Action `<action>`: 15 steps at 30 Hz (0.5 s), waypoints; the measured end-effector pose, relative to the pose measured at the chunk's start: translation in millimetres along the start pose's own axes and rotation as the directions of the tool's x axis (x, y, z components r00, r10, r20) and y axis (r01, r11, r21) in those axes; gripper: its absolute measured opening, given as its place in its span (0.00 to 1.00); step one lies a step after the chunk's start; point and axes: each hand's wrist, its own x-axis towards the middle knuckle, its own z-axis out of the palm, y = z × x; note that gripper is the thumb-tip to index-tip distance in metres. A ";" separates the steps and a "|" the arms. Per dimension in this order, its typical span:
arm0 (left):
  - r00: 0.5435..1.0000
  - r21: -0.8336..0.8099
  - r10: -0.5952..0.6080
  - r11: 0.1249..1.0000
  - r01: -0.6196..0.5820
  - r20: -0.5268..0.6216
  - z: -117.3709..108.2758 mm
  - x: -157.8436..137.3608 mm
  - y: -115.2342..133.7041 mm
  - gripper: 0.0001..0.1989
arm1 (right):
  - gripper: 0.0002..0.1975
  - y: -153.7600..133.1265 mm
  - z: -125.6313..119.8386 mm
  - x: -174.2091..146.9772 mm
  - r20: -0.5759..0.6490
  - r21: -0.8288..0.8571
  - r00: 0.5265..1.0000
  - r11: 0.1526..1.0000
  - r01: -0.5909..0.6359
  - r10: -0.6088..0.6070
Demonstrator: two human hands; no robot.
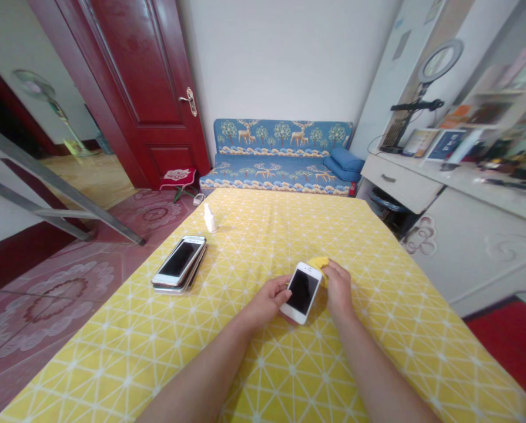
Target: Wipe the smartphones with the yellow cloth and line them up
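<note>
A white smartphone [303,292] with a dark screen is held up at a tilt over the yellow patterned tablecloth [263,370]. My left hand [269,301] grips its left edge, thumb on the front and the other fingers mostly behind it. At the phone's upper right corner, my right hand [338,288] pinches a yellow cloth [319,264] that touches the edge there. Part of the cloth is hidden by the phone and my fingers.
Left on the table lies a stack of several phones [181,261], and behind it stands a small white bottle [210,218]. A blue patterned sofa [280,158] is past the far edge. To the right is a white desk [425,176]; to the left, a metal ladder [69,194].
</note>
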 end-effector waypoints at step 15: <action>0.909 -0.506 0.070 0.812 -0.291 -0.411 -12.8 12.5 -1.8 0.13 | 0.10 -10.2 30.5 -26.8 0.220 0.092 0.975 0.996 -0.021 0.000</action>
